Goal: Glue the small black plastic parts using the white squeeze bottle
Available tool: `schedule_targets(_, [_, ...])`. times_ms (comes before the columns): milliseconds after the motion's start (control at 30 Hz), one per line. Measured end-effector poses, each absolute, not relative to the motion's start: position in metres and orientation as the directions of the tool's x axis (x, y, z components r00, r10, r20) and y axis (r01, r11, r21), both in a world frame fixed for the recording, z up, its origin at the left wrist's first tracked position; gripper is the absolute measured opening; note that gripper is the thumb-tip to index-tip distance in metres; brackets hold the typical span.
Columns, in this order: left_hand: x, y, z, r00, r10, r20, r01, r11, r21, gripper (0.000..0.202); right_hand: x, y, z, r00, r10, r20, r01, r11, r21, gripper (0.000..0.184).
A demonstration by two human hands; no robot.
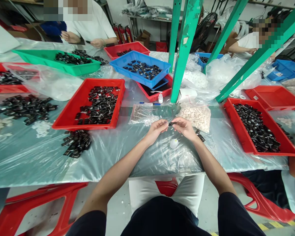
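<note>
Grip of both bare hands, seen from the head camera, is clenched at the fingertips: the left hand (159, 127) and the right hand (185, 127) pinch one small black piece (171, 124) between them, above the table (110, 164) and in front of the person's body. The piece looks light, stiff and smooth, probably plastic, so it could slip if pressed off-centre; its ends or long edges seem the best places to hold, with light pressure in case some part is fragile. Its finer details are too small to tell.

Just below the hands sits a round whitish object (174, 143), and two or so loose black parts (200, 135) lie by the right wrist. Behind the right hand rests a bag of pale bits (198, 114); beyond the left, white scraps (151, 120) and a clear bag of thin rods (140, 113). Further off stand a small white bottle (160, 98) and a green post (183, 62), which blocks a straight reach forward. A red tray (72, 103) on the left is well apart from the hands
</note>
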State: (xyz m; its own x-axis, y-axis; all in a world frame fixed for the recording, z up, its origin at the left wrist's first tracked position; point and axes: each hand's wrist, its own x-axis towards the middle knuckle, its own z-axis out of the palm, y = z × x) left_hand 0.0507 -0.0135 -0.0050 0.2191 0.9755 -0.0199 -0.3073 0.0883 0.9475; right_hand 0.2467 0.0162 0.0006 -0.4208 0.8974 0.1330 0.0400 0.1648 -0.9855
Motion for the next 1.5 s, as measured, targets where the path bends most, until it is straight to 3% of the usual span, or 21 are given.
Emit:
schedule_targets(1133, [0.053, -0.018, -0.001, 0.239, 0.971, -0.016, -0.314, 0.093, 0.945, 0.046, 0.248, 0.011, 0.011, -0.416, 0.902, 0.118, 0.021, 0.139, -0.99, 0.041])
schedule_targets(1333, [0.052, -0.015, -0.007, 0.111, 0.993, 0.028, -0.219, -0.003, 0.976, 0.041, 0.249, 0.015, 0.007, -0.417, 0.895, 0.161, 0.023, 0.187, -0.982, 0.046])
schedule_targets(1500, [0.046, -0.005, -0.011, -0.052, 0.997, 0.065, -0.235, -0.075, 0.969, 0.035, 0.255, 0.02, 0.0, -0.397, 0.898, 0.188, 0.151, 0.266, -0.952, 0.043])
